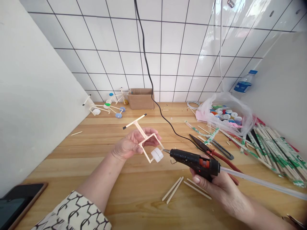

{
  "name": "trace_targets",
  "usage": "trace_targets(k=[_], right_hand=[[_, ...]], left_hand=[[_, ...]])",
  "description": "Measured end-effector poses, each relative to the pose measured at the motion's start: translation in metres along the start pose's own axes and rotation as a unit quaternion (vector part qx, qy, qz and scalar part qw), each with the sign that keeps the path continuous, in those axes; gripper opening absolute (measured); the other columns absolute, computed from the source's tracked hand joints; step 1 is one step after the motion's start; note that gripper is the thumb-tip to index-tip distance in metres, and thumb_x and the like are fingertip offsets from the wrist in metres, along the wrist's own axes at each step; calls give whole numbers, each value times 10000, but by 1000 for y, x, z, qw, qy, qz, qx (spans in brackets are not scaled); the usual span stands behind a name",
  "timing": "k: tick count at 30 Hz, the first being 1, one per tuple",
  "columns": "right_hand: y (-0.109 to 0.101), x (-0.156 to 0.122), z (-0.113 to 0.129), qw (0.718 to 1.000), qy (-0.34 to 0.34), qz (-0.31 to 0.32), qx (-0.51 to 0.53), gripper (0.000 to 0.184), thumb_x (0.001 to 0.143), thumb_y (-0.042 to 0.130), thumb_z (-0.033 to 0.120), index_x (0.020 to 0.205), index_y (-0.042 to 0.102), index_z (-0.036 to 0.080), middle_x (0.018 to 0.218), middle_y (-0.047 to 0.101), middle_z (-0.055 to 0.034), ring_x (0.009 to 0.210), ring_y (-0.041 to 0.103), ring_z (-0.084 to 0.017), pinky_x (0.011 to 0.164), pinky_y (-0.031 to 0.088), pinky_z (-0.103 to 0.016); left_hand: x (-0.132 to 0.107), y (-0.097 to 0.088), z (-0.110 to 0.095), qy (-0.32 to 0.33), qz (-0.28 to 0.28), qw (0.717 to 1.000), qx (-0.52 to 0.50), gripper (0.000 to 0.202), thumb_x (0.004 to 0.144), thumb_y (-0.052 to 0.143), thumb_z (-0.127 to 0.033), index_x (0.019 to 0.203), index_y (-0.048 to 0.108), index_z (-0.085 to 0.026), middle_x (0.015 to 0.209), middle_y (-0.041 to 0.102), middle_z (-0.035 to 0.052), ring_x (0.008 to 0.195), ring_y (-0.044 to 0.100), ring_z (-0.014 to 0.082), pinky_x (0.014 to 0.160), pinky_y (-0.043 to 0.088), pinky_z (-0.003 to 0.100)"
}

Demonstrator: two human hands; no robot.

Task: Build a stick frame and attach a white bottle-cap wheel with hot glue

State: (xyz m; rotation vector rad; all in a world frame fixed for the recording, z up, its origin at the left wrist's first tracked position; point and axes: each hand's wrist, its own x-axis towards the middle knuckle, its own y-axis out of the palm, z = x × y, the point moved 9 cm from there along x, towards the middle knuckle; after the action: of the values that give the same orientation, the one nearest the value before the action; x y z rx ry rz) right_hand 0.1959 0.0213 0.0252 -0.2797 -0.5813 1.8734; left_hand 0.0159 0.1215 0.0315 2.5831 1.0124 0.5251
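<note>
My left hand [130, 145] is closed on a small chopstick frame [146, 139] held above the wooden table. A white bottle cap [157, 155] sits as a wheel at the frame's lower end. A long stick with black tips juts up and left from it. My right hand [219, 187] grips a black hot glue gun [195, 161], a clear glue stick trailing out behind it to the right. The gun's nozzle [166, 150] points left and almost touches the frame right beside the white cap.
Cut stick pieces [174, 190] lie near the table's front. Red-handled pliers [216, 148] and wrapped chopsticks [275, 150] lie right, beside a bag of coloured caps [224, 115]. At the back stand a cardboard box [141, 98] and finished stick models [107, 107]. A phone [16, 204] sits front left.
</note>
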Motion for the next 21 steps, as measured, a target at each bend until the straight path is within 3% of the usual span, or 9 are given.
trace_targets(k=[12, 21], right_hand=[[-6, 2, 13, 999, -16, -19, -29, 124, 903, 472, 316, 954, 516, 212, 875, 546, -20, 788, 557, -152, 680, 480, -218], [-4, 3, 9, 998, 3, -7, -69, 145, 883, 492, 337, 925, 538, 206, 793, 580, -10, 704, 573, -153, 592, 478, -214]], left_hand=[[0, 0, 0, -8, 0, 1000, -9, 559, 513, 842, -193, 1047, 675, -180, 1015, 685, 87, 911, 622, 211, 857, 451, 318], [1, 1, 1, -18, -4, 1000, -9, 571, 500, 843, -188, 1044, 670, -166, 997, 686, 95, 895, 620, 210, 849, 457, 319]])
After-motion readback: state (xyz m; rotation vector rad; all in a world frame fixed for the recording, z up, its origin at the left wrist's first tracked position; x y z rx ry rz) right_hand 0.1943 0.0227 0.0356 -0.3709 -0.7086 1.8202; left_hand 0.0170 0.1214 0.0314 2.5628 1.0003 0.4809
